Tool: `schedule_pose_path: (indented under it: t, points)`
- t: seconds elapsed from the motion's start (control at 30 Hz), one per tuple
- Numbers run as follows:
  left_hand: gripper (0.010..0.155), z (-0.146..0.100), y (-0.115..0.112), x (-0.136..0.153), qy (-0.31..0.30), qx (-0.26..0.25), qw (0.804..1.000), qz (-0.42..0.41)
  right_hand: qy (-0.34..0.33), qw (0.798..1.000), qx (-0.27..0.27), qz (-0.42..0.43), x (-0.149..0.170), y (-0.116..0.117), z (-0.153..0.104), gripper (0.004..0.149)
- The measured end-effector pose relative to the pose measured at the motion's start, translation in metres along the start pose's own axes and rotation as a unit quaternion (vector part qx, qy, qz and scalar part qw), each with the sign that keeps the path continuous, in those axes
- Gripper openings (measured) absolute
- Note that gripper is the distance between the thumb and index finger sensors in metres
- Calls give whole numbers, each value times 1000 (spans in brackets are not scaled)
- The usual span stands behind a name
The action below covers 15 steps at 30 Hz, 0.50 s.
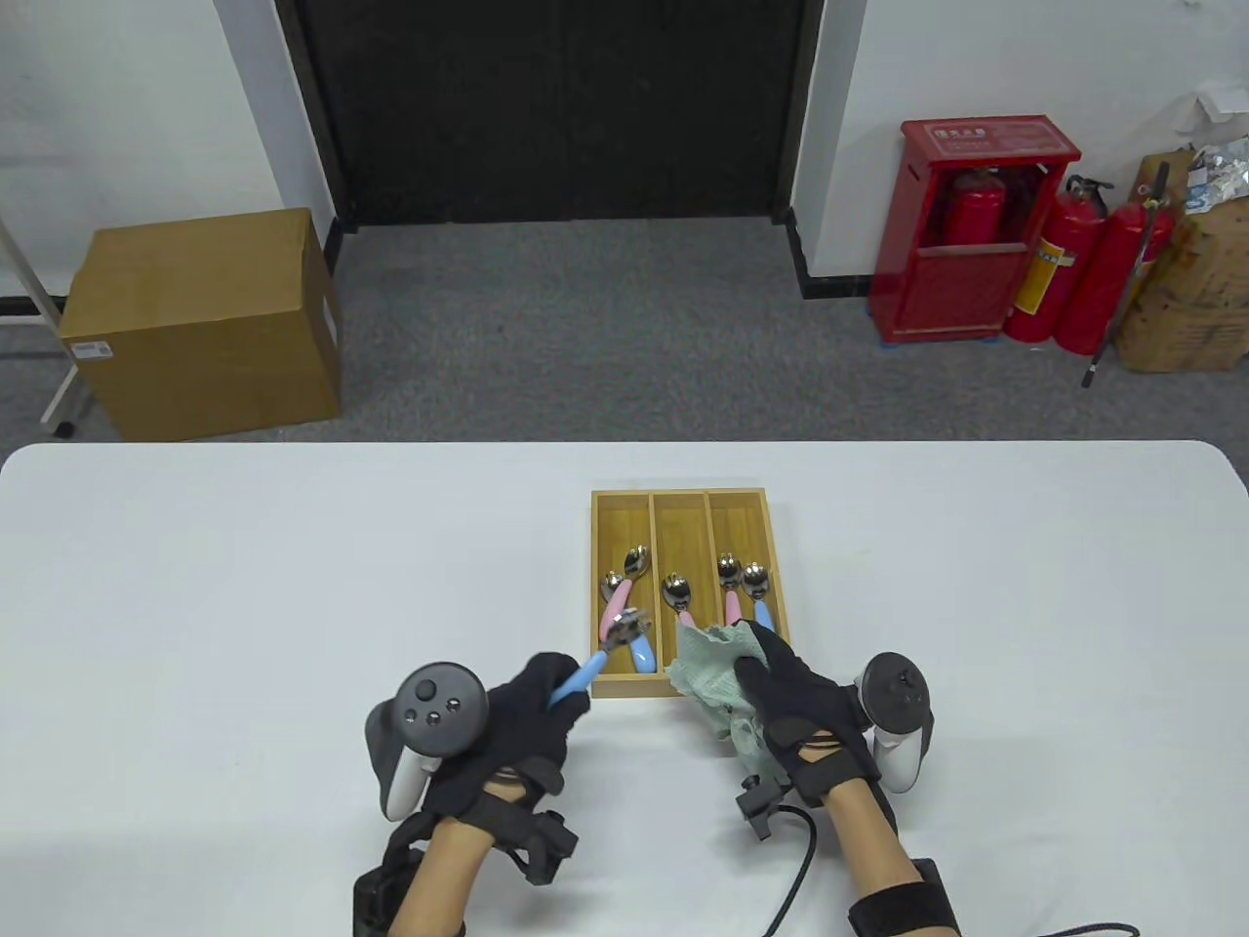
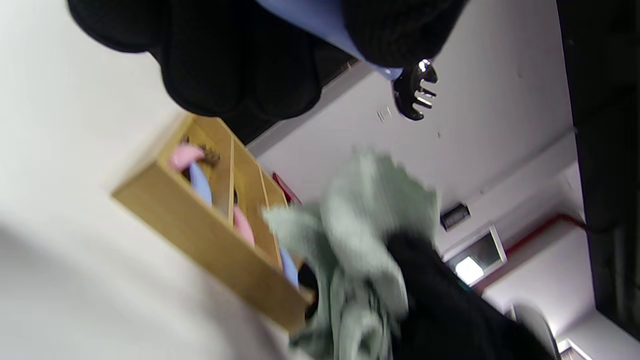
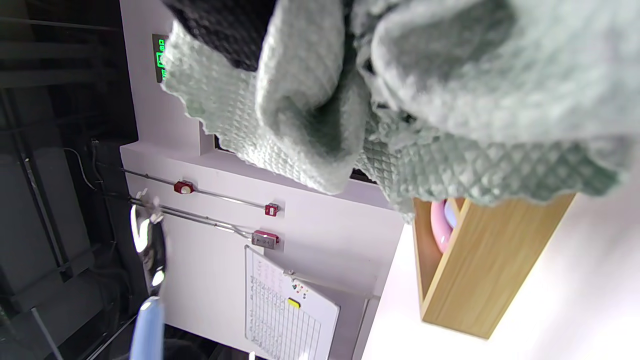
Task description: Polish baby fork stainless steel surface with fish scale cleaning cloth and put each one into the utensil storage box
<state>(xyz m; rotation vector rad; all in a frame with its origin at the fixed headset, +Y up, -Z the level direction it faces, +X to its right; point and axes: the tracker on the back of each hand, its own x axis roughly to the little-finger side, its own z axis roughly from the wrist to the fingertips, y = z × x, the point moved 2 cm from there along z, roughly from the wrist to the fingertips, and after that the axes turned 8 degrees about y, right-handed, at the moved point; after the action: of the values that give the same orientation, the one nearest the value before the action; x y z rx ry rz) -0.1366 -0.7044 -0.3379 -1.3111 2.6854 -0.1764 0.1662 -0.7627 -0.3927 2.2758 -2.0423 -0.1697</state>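
My left hand [image 1: 542, 705] grips a blue-handled baby fork [image 1: 597, 658] by its handle, with the steel tines raised over the near left corner of the wooden storage box [image 1: 683, 500]. The fork's tines [image 2: 416, 92] also show in the left wrist view, below my gloved fingers [image 2: 235, 60]. My right hand [image 1: 790, 698] holds the crumpled pale green cloth [image 1: 717, 673] at the box's near edge, just right of the fork. The cloth [image 3: 400, 100] fills the top of the right wrist view. Several pink- and blue-handled utensils [image 1: 675, 592] lie in the box's three compartments.
The box stands at the middle of the white table [image 1: 195, 605]. A black cable [image 1: 795, 878] runs from my right wrist toward the near edge. On the floor beyond the table are a cardboard box [image 1: 205, 322] and red fire extinguishers [image 1: 1064, 264].
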Motion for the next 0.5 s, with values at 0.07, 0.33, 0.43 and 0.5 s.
schedule_pose_path:
  t: [0.07,0.33,0.43,0.5]
  points:
    - [47,-2,-16,-1,-8,21,999,26,-5,1000,-11,13,-2,4,0,51]
    - [47,1,-39,5,-12,61,998,5,-27,991,-65,111,-12,24,-6,53]
    - [47,1,-36,8,-9,52,999,2,-36,985,-103,136,-15,33,-8,60]
    - [47,2,-33,11,-7,45,999,3,-39,974,-144,173,-17,41,-10,70]
